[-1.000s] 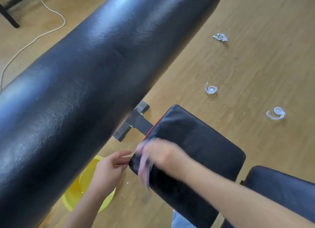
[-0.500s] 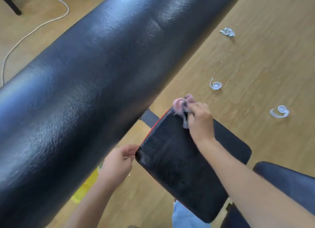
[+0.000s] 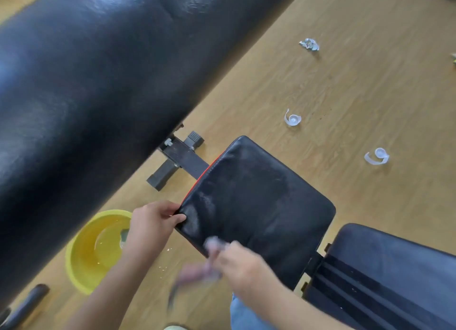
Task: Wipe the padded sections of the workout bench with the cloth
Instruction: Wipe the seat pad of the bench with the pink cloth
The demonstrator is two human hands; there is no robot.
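Overhead, black roller pad [image 3: 103, 88] hides yellow basin [image 3: 96, 250]

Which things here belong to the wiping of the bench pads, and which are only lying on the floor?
Part of the job:
- small black pad, held at its corner by the left hand
- cloth, blurred, in the right hand
- long black pad
- seat pad
- yellow basin with liquid, probably for wetting the cloth

Just lying about:
- clear plastic scraps
- crumpled wrapper

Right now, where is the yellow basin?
In the head view the yellow basin stands on the wooden floor at lower left, beside the left hand, partly under the large black pad and left of the small pad.
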